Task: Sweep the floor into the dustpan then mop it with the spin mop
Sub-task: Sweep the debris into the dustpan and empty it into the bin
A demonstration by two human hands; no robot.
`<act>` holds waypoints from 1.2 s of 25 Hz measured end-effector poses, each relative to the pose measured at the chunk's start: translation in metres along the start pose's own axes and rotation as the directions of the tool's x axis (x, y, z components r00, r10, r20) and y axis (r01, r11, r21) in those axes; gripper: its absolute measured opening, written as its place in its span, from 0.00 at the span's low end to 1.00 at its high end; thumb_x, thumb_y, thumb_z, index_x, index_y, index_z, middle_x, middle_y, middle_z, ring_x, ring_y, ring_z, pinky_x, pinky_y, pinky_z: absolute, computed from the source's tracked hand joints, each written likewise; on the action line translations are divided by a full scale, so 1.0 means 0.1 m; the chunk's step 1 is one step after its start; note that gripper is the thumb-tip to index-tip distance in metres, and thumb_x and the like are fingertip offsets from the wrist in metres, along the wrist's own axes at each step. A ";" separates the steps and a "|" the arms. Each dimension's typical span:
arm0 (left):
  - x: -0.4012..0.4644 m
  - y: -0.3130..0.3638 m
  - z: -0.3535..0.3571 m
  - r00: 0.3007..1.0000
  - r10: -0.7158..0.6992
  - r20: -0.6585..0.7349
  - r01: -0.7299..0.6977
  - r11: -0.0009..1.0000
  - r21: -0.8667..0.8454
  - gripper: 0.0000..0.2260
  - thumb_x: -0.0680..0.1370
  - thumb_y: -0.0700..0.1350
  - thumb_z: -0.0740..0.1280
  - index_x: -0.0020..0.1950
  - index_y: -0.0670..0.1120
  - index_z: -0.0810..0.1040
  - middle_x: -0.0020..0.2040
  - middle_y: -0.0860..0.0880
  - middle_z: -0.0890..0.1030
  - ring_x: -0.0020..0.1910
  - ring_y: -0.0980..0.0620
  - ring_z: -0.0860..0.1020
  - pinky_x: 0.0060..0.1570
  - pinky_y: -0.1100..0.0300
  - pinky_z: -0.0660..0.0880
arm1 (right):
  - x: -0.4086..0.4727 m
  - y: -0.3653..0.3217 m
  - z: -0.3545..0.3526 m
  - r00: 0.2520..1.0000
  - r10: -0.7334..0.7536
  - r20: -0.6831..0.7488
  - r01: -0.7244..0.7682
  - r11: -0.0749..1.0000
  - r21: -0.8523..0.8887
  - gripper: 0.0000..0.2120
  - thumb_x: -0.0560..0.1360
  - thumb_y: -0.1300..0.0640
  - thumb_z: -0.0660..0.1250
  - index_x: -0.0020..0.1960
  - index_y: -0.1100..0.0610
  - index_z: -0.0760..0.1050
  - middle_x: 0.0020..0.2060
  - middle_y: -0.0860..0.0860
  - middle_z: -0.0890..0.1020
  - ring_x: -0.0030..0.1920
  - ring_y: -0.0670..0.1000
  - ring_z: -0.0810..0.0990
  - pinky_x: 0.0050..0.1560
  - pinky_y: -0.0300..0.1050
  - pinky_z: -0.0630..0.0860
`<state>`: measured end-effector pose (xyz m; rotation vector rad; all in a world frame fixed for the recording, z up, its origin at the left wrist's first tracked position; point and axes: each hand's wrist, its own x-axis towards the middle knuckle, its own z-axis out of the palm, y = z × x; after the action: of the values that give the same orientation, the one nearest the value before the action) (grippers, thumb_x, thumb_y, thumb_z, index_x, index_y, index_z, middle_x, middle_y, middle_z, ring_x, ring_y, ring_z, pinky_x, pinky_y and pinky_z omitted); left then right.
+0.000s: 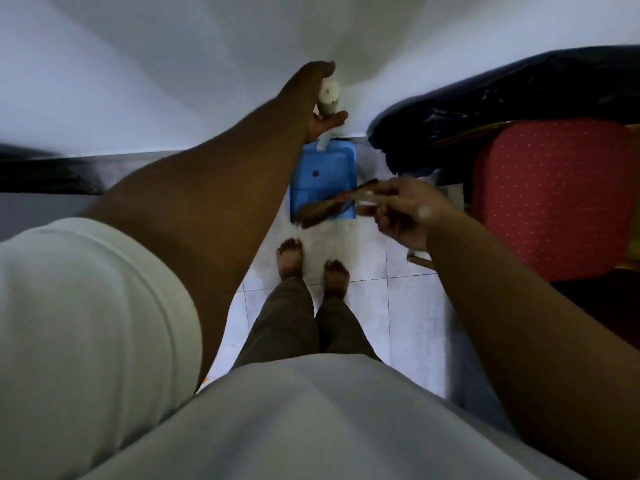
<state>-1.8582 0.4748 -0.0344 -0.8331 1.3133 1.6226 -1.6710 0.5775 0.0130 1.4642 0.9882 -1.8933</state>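
My left fingers point(323, 72) are curled round the top of the dustpan's white handle point(328, 93), with the thumb under it. The left hand point(317, 102) holds that handle up near the wall point(138, 81), above the far end of the dustpan.

My right fingers point(375, 211) pinch the broom handle point(360, 188). The right hand point(408, 213) is to the right of the dustpan, and the brown bristles point(320, 213) lie across the dustpan's near lip.

The blue dustpan point(323, 171) sits flat on the tiled floor point(408, 306), far end near the wall. One dark speck shows inside it. My bare feet point(311, 265) stand just near of the dustpan. A red chair point(554, 195) and a black bag point(502, 98) are to the right of it.

I think this is the sweeping step, close to its end: the broom is pushing dirt into the dustpan. I see no mop here.

Next, I think I must keep the dustpan's lip tight on the floor and flick the bristles in toward the wall. The picture is dim and blurry, so I cannot tell if dirt is left on the floor.
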 end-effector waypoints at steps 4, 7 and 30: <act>0.03 0.03 -0.05 0.978 0.199 0.062 -0.198 0.790 0.581 0.36 0.71 0.63 0.72 0.71 0.45 0.69 0.58 0.45 0.78 0.58 0.45 0.78 0.57 0.52 0.79 | 0.13 -0.29 0.11 0.955 -0.296 0.022 0.291 0.949 0.124 0.13 0.80 0.62 0.55 0.61 0.63 0.72 0.36 0.59 0.84 0.30 0.50 0.80 0.31 0.43 0.79; 0.19 0.04 -0.09 0.922 0.383 0.057 -0.292 0.590 0.753 0.27 0.74 0.53 0.73 0.68 0.42 0.72 0.61 0.43 0.78 0.60 0.46 0.78 0.61 0.52 0.76 | 0.18 -0.41 0.12 0.891 -0.453 -0.011 0.421 0.835 -0.354 0.14 0.79 0.62 0.62 0.64 0.60 0.72 0.49 0.60 0.83 0.40 0.55 0.83 0.41 0.49 0.83; 0.42 0.10 0.08 0.910 0.415 0.020 -0.266 0.544 0.795 0.28 0.75 0.54 0.71 0.70 0.42 0.69 0.64 0.45 0.77 0.62 0.49 0.77 0.62 0.55 0.75 | 0.83 -1.27 0.44 0.803 -0.595 -0.037 0.344 0.514 -0.785 0.20 0.80 0.45 0.61 0.60 0.60 0.75 0.49 0.56 0.84 0.45 0.51 0.85 0.49 0.47 0.83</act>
<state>-1.8846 0.4908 -0.0659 -0.1474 2.1905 1.0232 -1.8171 0.6167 -0.0331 1.0054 2.2088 -1.2359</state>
